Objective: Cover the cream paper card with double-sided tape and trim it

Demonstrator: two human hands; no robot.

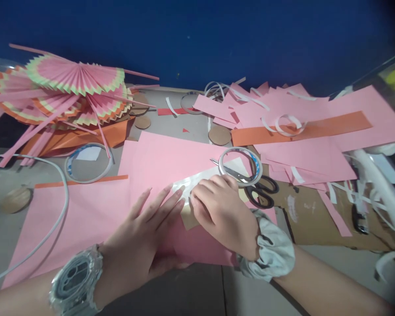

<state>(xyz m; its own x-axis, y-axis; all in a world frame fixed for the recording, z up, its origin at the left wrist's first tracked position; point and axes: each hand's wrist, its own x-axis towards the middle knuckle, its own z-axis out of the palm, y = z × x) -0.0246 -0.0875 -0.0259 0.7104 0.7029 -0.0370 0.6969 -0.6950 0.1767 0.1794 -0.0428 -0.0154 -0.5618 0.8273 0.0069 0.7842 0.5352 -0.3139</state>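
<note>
My left hand [158,215] lies flat with its fingers spread on a pink paper sheet [171,151]. Its fingertips touch a shiny white strip [188,181] that slants across the sheet. Against the same strip, my right hand [219,204] is curled with fingers closed; what they hold, if anything, is hidden. A pale yellow piece of paper [188,219] shows between the two hands. Just beyond my right hand, a roll of double-sided tape [259,169] lies over the blades of black-handled scissors [261,193].
Pleated paper fans [80,79] are piled at the back left. Nearer stand another tape roll [110,169] and a white cable [66,197]. Pink sheets [358,114] and an orange strip [335,126] are heaped at right, above brown cardboard [312,224]. A blue panel [197,39] rises behind.
</note>
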